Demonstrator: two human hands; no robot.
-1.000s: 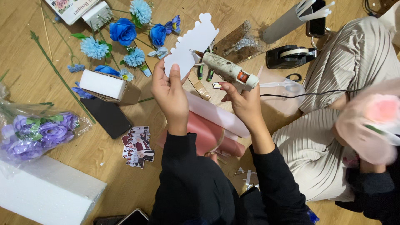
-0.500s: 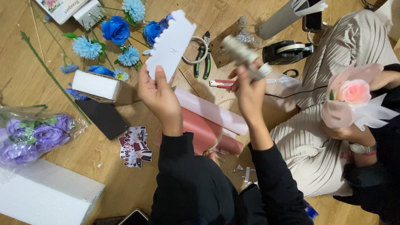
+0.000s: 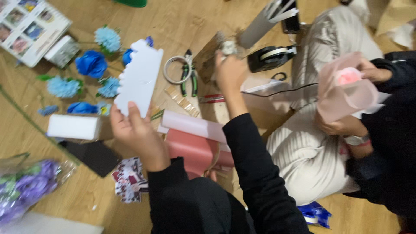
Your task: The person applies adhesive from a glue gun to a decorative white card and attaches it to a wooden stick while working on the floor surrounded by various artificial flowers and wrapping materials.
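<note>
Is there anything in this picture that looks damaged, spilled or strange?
Nothing looks damaged or spilled. The floor is cluttered with blue flowers, green-handled pliers and pink paper rolls. The white foam piece in the left hand has one wavy, notched edge, which looks cut on purpose. What the right hand grips is blurred.

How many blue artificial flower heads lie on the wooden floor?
At least 6: two pale blue flowers, a third, deep blue ones, another half-hidden behind the white foam sheet.

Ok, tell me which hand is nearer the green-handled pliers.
Right. The right hand is raised just right of the green-handled pliers; the left hand, holding the white foam piece, sits lower and farther left.
</note>
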